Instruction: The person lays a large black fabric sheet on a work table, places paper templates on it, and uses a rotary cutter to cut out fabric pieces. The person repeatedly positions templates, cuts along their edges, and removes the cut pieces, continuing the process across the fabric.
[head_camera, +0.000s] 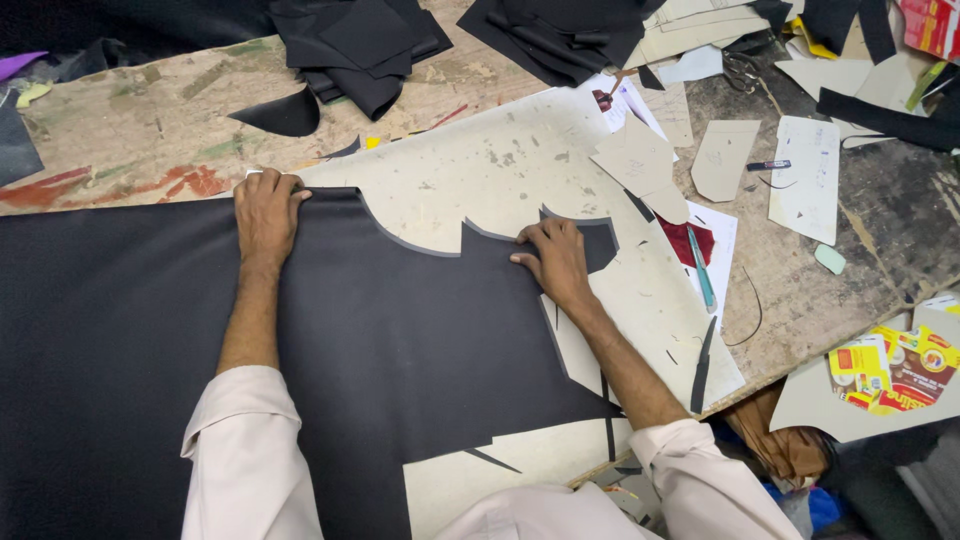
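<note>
Work surface: a worn wooden table, stained with paint, seen from above; a pale cutting board lies across its middle, scored with small marks. No bins or boxes can be made out; loose goods lie straight on the table.

Main sheet: a large black sheet with a notched, partly cut-out edge covers the board's near side and the table under both forearms.

Left hand: laid palm down on the sheet's far edge, fingers curled over that edge, pressing rather than lifting. Just beyond its knuckles lies bare table, and farther off a curved black offcut and a stack of black cut pieces.

Right hand: flat and spread on a pointed tab of the same sheet, fingertips at the cut edge, nothing grasped. Just to its outer side lies a teal-handled knife on white paper beside a dark red scrap. Beyond the fingertips sit pale card patterns, a second heap of black pieces, scissors and a dark pen.

Near the right elbow a card piece overhangs the table edge, with printed yellow-and-red packaging on it.
</note>
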